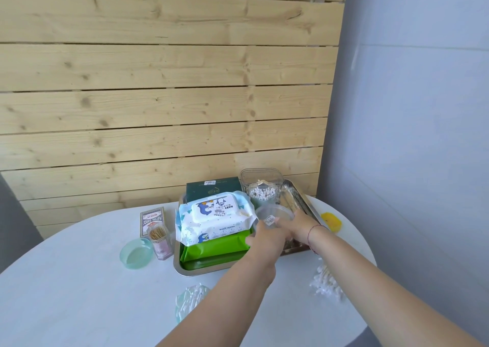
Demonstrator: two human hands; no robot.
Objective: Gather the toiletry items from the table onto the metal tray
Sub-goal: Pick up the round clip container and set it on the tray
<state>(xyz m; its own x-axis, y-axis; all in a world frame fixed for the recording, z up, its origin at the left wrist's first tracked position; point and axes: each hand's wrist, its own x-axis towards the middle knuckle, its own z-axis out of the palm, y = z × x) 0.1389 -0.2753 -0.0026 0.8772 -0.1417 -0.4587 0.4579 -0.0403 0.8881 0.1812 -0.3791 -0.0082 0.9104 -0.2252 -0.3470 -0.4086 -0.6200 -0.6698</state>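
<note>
Both hands, left (260, 237) and right (300, 226), reach out together over the tray (201, 270), closed on a clear tub (274, 214). Best set it flat in the bare spot under them, right of the wipes (214, 217). Swabs (326, 284) and a toothpick jar (160, 239) wait on the bench (79, 293) nearer in.

The wipes pack (215, 218) reads "BABY WIPES"; the card box (151, 219) "PLAYING CARDS".

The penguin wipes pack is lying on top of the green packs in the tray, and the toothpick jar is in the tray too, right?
Not quite. The head view shows the toothpick jar standing on the white table, left of the metal tray, not in it. The penguin wipes pack does lie on the green packs in the tray.
</note>
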